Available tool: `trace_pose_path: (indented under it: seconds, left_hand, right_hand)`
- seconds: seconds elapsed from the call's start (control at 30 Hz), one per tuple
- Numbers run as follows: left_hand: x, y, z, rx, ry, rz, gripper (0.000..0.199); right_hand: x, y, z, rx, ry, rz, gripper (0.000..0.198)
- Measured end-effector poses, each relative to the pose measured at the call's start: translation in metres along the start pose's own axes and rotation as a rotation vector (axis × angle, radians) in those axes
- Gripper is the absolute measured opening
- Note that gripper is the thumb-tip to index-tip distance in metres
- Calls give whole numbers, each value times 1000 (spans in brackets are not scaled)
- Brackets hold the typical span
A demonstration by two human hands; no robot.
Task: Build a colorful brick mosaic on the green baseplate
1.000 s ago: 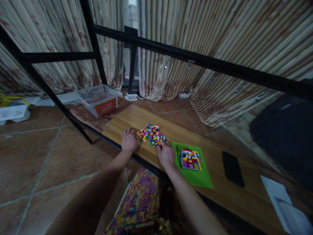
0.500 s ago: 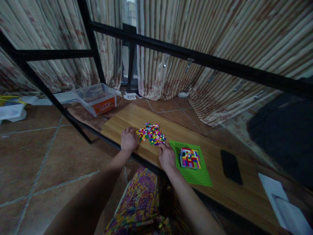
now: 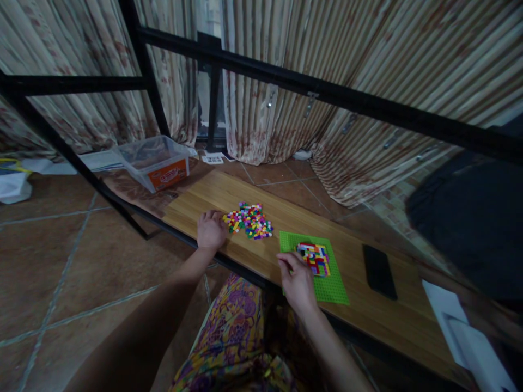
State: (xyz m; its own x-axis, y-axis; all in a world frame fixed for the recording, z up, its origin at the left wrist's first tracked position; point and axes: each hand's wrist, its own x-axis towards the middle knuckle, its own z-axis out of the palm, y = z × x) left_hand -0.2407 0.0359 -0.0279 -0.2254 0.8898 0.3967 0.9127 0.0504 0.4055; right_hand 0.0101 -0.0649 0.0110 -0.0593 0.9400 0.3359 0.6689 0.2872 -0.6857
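Observation:
A loose heap of small colourful building bricks (image 3: 251, 220) lies on the wooden bench top. My left hand (image 3: 212, 230) rests at the heap's left edge, fingers curled in and their tips hidden. On the green baseplate (image 3: 337, 288) sits a multicoloured block of bricks (image 3: 318, 261), built up in a rough square. My right hand (image 3: 299, 280) is over the baseplate's left part, just left of the brick block. Its thumb and forefinger are pinched together; whatever may be between them is too small to make out.
A black phone (image 3: 379, 271) lies right of the baseplate, with white paper (image 3: 447, 310) beyond it. Past the bench's left end stands a clear plastic box (image 3: 157, 163) with an orange label. A black metal rail (image 3: 286, 73) crosses in front of the striped curtains.
My right hand has moved right, from the brick heap's edge to over the baseplate beside the brick block. The left hand stays by the heap. The whole view has shifted slightly.

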Motion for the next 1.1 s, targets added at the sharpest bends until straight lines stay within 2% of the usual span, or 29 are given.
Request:
trace_pose_path:
  seconds: [0.17,0.33,0.43,0.67,0.83,1.1]
  left_hand:
    - [0,-1,1,-7,3,18,34]
    - [0,-1,1,-20,17,5,34]
    - [0,0,0,-21,10,1,34]
    - [0,-1,1,-5,20,9,34]
    - [1,-2,2,-12,31,12,35]
    - [1,-2,2,-14,26,16,35]
  right_hand:
    - [-16,12,-28,30,64,30,23]
    - [-23,34,-58,57,175,169,24]
    - [-19,52,-67,83,275,240,25]
    - [-7,75,-52,107,397,288,23]
    - [-3,74,-43,102,423,278,21]
    - [1,85,-42,128,447,273,24]
